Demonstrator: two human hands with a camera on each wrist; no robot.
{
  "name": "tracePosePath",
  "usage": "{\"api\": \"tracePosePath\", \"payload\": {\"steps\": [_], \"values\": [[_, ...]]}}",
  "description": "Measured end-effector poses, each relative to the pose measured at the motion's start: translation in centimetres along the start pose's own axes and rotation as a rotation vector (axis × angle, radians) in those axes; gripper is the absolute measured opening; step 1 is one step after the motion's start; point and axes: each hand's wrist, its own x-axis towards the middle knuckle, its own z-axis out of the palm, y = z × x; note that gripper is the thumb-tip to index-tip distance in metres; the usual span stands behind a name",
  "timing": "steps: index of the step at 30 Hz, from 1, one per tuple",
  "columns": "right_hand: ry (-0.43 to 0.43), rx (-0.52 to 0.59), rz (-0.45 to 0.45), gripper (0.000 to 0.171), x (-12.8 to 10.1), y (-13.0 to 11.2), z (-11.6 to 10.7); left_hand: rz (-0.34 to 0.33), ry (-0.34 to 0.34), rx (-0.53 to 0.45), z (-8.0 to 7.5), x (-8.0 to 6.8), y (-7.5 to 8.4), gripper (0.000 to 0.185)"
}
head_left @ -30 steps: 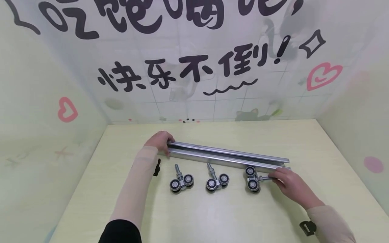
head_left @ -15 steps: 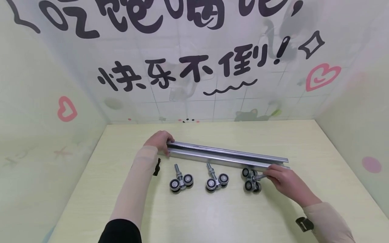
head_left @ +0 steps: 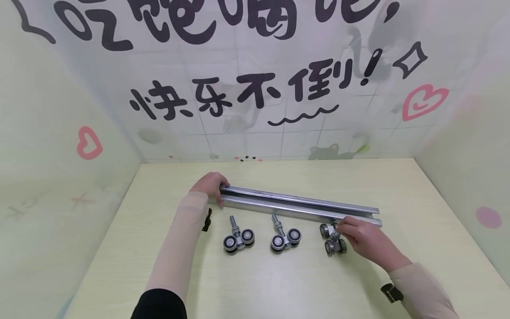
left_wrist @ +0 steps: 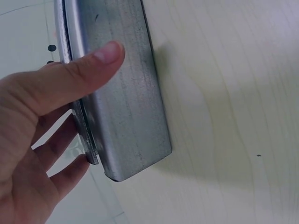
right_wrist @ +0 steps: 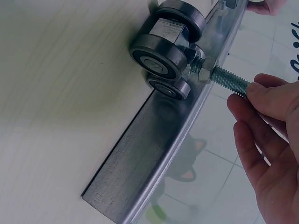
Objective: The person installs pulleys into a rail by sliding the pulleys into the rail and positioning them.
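A slotted steel channel track (head_left: 279, 207) lies slantwise across the table. My left hand (head_left: 209, 185) grips its left end; in the left wrist view the thumb lies across the track's side wall (left_wrist: 126, 93) and the fingers reach around the slotted edge. In front of the track's right end, my right hand (head_left: 368, 241) holds a roller trolley (head_left: 331, 247) by its bolt. The right wrist view shows thumb and fingertips pinching the threaded bolt (right_wrist: 229, 81), with black-and-silver wheels (right_wrist: 159, 56) at its other end, close to the track. Whether the wheels touch the table is unclear.
Two more roller trolleys stand in front of the track, one at left (head_left: 239, 240) and one in the middle (head_left: 285, 240), bolts pointing up and back. Printed wall sheets (head_left: 247, 146) enclose the pale wooden table (head_left: 255, 288) at the back and sides.
My right hand has moved left and turned the held trolley, so its bolt, which pointed right, now points up toward my fingers. The left hand and track have stayed in place.
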Motion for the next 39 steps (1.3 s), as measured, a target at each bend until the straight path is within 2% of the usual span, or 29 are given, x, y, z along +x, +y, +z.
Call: {"api": "tracePosePath", "payload": {"steps": [2, 7, 10, 15, 20, 25, 31, 39], "values": [[0.004, 0.007, -0.007, 0.018, -0.1, 0.0, 0.0, -0.008, 0.002, 0.0, 0.0, 0.0, 0.1, 0.065], [0.017, 0.018, -0.015, 0.02, -0.1, 0.0, 0.0, -0.008, 0.0, -0.008, 0.1, 0.1, 0.2, 0.065], [0.021, 0.012, 0.016, 0.02, -0.1, 0.0, 0.0, -0.011, -0.001, -0.013, 0.2, 0.3, 0.2, 0.066], [0.051, 0.076, 0.161, 0.041, -0.4, -0.4, 0.2, -0.014, -0.006, -0.018, 0.2, 0.7, -0.1, 0.066], [0.077, 0.161, 0.298, 0.04, -0.7, -0.8, 0.6, -0.023, -0.008, -0.017, 0.2, 0.6, -0.2, 0.066], [0.108, 0.231, 0.395, 0.035, -1.0, -1.3, 1.2, -0.028, -0.011, -0.015, 0.2, 0.6, -0.3, 0.065], [0.163, 0.231, 0.377, 0.035, -1.0, -1.5, 1.7, -0.033, -0.014, -0.016, 0.2, 0.6, -0.4, 0.066], [0.156, 0.171, 0.329, 0.036, -0.8, -1.5, 1.7, -0.042, -0.017, -0.03, -0.1, 0.3, -0.1, 0.066]]}}
